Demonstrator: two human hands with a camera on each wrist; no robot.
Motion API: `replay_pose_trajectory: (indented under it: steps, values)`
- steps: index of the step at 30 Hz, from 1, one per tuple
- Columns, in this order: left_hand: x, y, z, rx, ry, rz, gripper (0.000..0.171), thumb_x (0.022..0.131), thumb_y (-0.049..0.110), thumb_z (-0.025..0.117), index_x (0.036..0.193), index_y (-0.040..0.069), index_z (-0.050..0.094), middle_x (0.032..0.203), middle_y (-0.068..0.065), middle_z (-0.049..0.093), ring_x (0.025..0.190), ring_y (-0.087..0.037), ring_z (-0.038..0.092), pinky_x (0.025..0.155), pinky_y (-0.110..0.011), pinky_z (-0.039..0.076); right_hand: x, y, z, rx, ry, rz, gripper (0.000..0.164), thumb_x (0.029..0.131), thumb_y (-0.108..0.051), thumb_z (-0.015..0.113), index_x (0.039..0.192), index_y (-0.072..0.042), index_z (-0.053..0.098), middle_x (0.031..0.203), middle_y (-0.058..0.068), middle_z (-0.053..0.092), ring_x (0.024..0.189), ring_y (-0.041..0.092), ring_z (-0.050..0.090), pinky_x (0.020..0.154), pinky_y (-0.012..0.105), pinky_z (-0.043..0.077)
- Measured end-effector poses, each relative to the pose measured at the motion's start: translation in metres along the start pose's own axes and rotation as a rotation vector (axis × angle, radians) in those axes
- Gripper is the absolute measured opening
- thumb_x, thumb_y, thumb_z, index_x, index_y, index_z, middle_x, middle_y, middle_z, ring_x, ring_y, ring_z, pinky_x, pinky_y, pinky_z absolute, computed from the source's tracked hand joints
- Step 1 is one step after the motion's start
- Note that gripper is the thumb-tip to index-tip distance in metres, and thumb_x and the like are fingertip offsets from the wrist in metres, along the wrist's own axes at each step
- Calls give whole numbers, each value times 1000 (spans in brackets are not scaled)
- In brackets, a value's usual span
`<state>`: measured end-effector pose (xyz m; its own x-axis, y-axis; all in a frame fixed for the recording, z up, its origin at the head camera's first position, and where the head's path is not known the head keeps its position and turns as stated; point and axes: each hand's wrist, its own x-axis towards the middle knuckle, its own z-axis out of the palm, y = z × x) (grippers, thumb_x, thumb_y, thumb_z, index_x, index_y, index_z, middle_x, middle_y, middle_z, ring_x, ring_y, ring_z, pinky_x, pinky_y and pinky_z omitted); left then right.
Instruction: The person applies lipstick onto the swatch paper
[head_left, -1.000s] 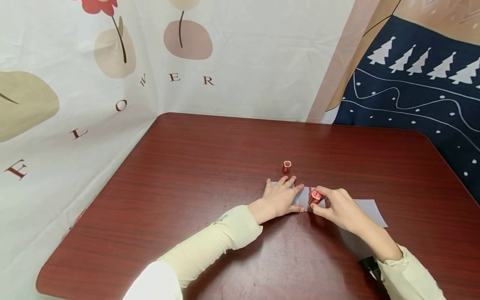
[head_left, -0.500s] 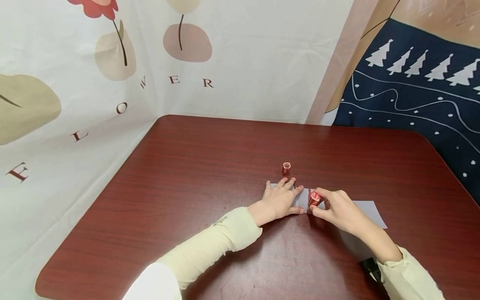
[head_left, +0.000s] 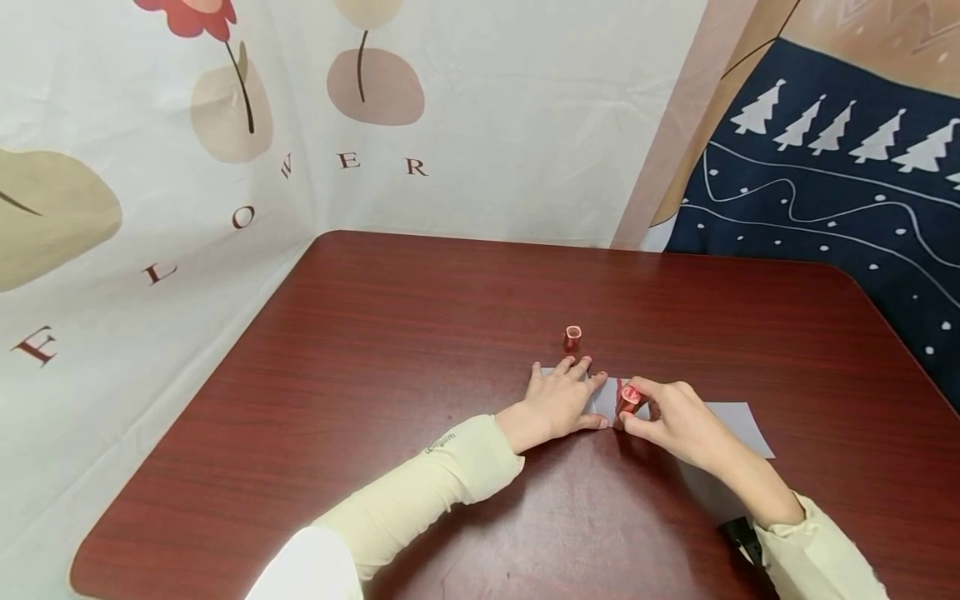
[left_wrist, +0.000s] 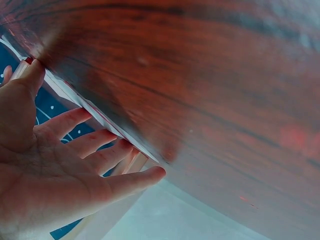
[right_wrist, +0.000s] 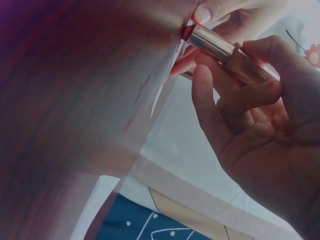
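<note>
My left hand (head_left: 558, 400) lies with spread, straight fingers on white paper (head_left: 603, 400), resting on its left part. In my right hand (head_left: 682, 421) a lipstick (head_left: 628, 400) is pinched between thumb and fingers. The right wrist view shows its shiny metal tube (right_wrist: 215, 44) and its red tip (right_wrist: 187, 33) at the paper, close to my left thumb (right_wrist: 204, 14). A red streak (head_left: 619, 387) marks the paper just left of the lipstick. Behind my left fingertips, the lipstick's cap (head_left: 573, 337) stands upright on the table, hollow end up.
The dark red wood table (head_left: 420, 317) has rounded corners. The paper's right end (head_left: 738, 425) shows beyond my right hand. A pale curtain (head_left: 510, 167) with printed letters hangs along the left and back, and a navy cloth (head_left: 825, 192) with white trees at the right.
The head view has shifted very slightly. My right hand and the lipstick have barely moved; the left hand stays in place on the paper.
</note>
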<state>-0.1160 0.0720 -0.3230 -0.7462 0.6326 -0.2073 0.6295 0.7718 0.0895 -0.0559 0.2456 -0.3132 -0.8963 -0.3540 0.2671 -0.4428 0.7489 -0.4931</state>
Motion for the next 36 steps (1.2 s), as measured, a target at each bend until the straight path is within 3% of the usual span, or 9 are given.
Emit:
replay_pose_trajectory:
  steps: [22,31,36]
  values:
    - [-1,-2,0,-4,8,1,68,85,60,51,144,31,35,151,1,25,138,-19,21,101,-58,24,1,-3,1,-10,14,-17,16,73,-8,69,81,-17,58,50,-13,35,45,-3,31,41,20,30]
    - [-2,-2,0,5,2,-5,68,85,60,51,145,31,35,151,1,25,138,-18,21,101,-58,24,1,-4,2,48,6,-9,17,72,-7,67,78,-19,58,52,-15,40,46,-1,35,42,20,31]
    - [-1,-2,1,8,2,4,67,86,60,50,145,31,34,152,1,24,138,-18,20,101,-58,24,0,-2,-4,130,110,61,17,78,-3,67,81,-18,62,60,-12,52,48,4,41,43,21,33]
